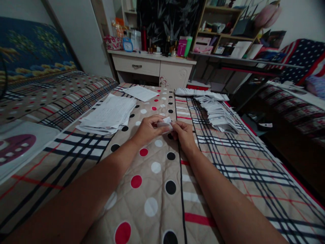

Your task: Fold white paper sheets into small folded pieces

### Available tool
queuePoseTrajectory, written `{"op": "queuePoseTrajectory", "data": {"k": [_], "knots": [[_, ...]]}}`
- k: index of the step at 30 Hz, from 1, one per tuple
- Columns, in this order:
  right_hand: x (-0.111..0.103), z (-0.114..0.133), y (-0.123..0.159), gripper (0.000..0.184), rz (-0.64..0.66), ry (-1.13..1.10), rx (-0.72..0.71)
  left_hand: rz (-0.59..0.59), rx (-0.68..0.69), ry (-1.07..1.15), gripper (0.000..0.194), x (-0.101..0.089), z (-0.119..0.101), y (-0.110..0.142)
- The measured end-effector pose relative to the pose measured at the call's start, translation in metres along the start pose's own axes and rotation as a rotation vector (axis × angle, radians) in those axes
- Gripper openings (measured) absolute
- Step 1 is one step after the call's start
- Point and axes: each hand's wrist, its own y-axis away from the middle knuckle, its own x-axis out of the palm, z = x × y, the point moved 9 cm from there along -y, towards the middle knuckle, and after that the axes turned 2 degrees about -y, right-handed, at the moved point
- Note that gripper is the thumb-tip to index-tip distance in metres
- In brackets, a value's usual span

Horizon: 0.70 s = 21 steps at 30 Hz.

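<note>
Two hands, one folded paper

There is one small piece of white paper, and it is folded. A flap of it stands up at the top, and a narrow strip runs sideways in front of this flap. The left hand pinches it on one end and the right hand on the other, above the dotted band of the bedspread. The hands hide a part of it.
</note>
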Motion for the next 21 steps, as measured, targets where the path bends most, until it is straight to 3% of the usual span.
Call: {"op": "queuePoseTrajectory", "data": {"k": [3, 7, 10, 14, 18, 21], "knots": [[0.007, 0.003, 0.001, 0.045, 0.069, 0.025, -0.009, -0.084, -0.120, 0.112, 0.032, -0.005, 0.013, -0.001], [0.012, 0.002, 0.001, 0.046, 0.109, 0.091, -0.016, -0.125, -0.218, 0.234, 0.048, -0.007, 0.020, 0.000], [0.010, 0.003, 0.000, 0.045, 0.072, 0.132, -0.035, -0.098, -0.267, 0.250, 0.055, -0.006, 0.020, 0.001], [0.000, 0.011, 0.001, 0.030, -0.050, 0.155, -0.113, -0.032, -0.302, 0.201, 0.055, -0.001, 0.021, 0.004], [0.000, 0.021, 0.003, 0.017, -0.048, 0.208, -0.243, 0.070, -0.301, 0.138, 0.059, 0.010, 0.022, 0.006], [-0.010, 0.017, 0.002, 0.018, -0.135, 0.208, -0.212, 0.077, -0.357, 0.183, 0.063, 0.014, 0.027, 0.008]]}}
